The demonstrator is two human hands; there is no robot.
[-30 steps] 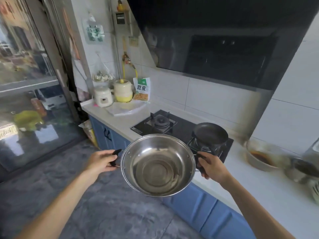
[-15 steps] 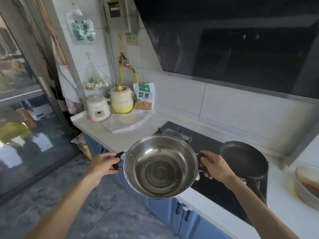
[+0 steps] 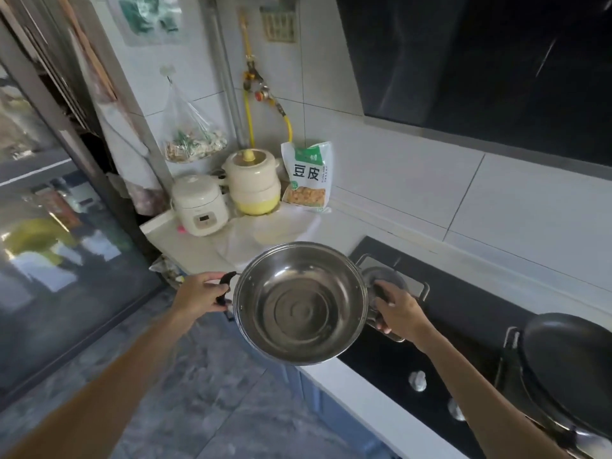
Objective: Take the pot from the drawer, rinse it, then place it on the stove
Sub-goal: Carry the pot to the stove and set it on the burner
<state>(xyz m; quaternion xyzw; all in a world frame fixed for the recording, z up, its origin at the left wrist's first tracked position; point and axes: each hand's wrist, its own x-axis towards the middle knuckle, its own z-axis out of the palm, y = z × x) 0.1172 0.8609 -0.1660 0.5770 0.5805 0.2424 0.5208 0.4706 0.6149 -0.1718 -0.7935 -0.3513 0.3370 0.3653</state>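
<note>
A shiny steel pot (image 3: 299, 303) with two black side handles hangs in the air over the counter's front edge, tilted so its empty inside faces me. My left hand (image 3: 202, 293) grips its left handle and my right hand (image 3: 399, 313) grips its right handle. The black glass stove (image 3: 463, 313) lies just to the right; its left burner (image 3: 387, 279) shows right behind my right hand, partly hidden by the pot and hand.
A black frying pan (image 3: 569, 369) sits on the stove's right burner. Two stove knobs (image 3: 418, 380) face the front. At the counter's left end stand a small rice cooker (image 3: 200, 205), a cream stew pot (image 3: 253, 185) and a food bag (image 3: 309, 177). A dark range hood (image 3: 480, 67) hangs above.
The pot has moved left and farther over the counter toward the left burner, still held in both hands. The view has turned left and down, so the frying pan now sits at the right edge.
</note>
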